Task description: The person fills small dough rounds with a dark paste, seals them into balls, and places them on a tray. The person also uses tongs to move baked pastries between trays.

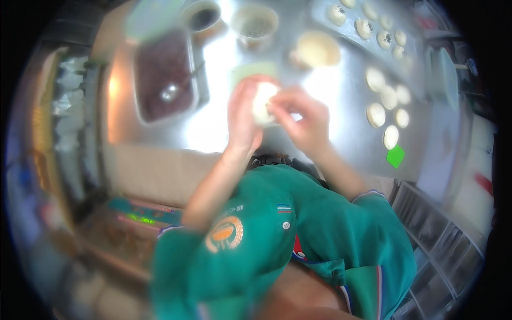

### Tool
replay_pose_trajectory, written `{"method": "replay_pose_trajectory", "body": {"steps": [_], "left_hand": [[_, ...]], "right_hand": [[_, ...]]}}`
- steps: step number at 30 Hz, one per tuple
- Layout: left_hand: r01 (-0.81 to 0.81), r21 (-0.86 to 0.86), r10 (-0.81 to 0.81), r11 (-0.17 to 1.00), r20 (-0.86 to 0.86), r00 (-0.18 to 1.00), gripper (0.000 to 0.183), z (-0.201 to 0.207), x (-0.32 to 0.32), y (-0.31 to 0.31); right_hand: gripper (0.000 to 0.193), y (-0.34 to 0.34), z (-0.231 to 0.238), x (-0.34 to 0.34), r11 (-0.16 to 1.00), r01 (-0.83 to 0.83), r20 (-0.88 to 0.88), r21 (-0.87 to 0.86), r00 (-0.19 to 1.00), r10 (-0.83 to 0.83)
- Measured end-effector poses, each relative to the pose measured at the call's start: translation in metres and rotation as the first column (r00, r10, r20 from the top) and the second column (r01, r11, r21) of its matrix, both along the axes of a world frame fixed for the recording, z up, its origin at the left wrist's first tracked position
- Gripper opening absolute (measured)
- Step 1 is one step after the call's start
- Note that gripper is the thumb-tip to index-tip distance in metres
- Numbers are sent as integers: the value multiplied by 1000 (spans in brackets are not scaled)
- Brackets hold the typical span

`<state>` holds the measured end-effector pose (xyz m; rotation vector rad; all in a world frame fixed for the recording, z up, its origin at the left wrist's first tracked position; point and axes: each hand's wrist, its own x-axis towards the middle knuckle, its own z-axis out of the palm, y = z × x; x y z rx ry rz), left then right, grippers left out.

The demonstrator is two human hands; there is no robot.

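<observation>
Broad steel bench (341, 114), glaring with reflected light, blurred throughout. At its left, a deep rectangular tray of dark reddish filling (162, 80) with a spoon (170, 93) sunk in it. Along the far edge, a dark-filled cup (202, 16), a small bowl of speckled stuff (256, 24) and a pale round bowl (317, 49). To the right, a loose group of flattened pale dough discs (386, 104) lying apart from one another; farther back, a row of seed-topped finished pieces (368, 26) on a tray. Near the bench's front edge, a small green square (395, 156), just beside the nearest disc.

Raised above the bench centre, between tray and discs: left hand (242, 114) cupped and closed around a pale dough piece (264, 101), palm behind it, fingers wrapped round its side. Right hand (301, 120) close against it, fingertips pinched on the dough's near edge. Whether any filling sits inside, not visible.

By judgement, gathering and sealing the dough. Best done with the left hand kept as a steady cradle, turned a little between pinches; right fingertips taking small bites of the rim, drawn toward the middle, pressed firmly enough to close yet lightly enough not to tear. Likely worth keeping clear of the filling tray, so no smear weakens the seam.
</observation>
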<state>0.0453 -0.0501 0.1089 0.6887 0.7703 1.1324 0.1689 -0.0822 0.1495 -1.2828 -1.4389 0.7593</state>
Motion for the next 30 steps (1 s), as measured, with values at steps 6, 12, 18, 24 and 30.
{"method": "replay_pose_trajectory", "body": {"steps": [6,12,18,24,30], "left_hand": [[95,-128,-66,987,219,974,48,24,-10,4],[4,-22,-3,1000,72,997,50,5,-1,-9],[52,-105,-36,993,144,989,47,4,3,-10],[180,-179,-153,967,152,976,46,0,3,-8],[358,-314,-309,879,196,931,43,-5,-6,-5]], "right_hand": [[12,-2,3,8,999,-31,-92,26,995,33],[16,-3,-4,7,992,11,-202,-129,979,-37],[24,-6,-10,16,997,36,122,70,991,-44],[22,2,-12,26,989,3,260,146,965,-41],[23,16,-25,50,887,-314,496,338,861,116]]}}
